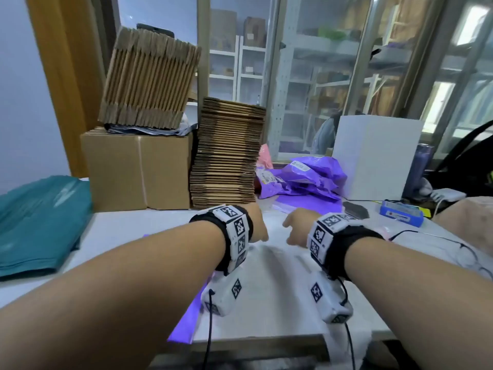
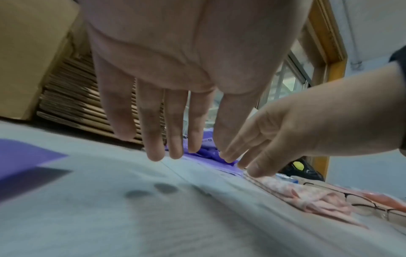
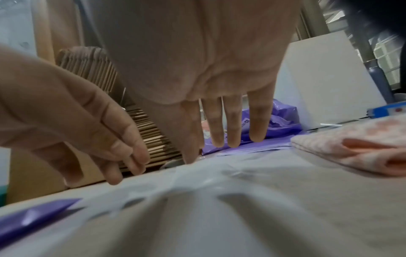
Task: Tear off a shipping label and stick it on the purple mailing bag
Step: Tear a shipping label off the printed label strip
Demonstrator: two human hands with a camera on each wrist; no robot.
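Observation:
A white shipping label lies flat on a purple mailing bag near the table's front edge. The bag shows only as a purple strip past the label's left side. Both hands are over the label's far end, side by side. My left hand has straight fingers pointing down at the label. My right hand also has straight fingers, and its tips touch the label. Neither hand holds anything.
A stack of flat cardboard and a brown box stand at the back. A pile of purple bags and a white box lie further right. Teal cloth is left, pink cloth and glasses right.

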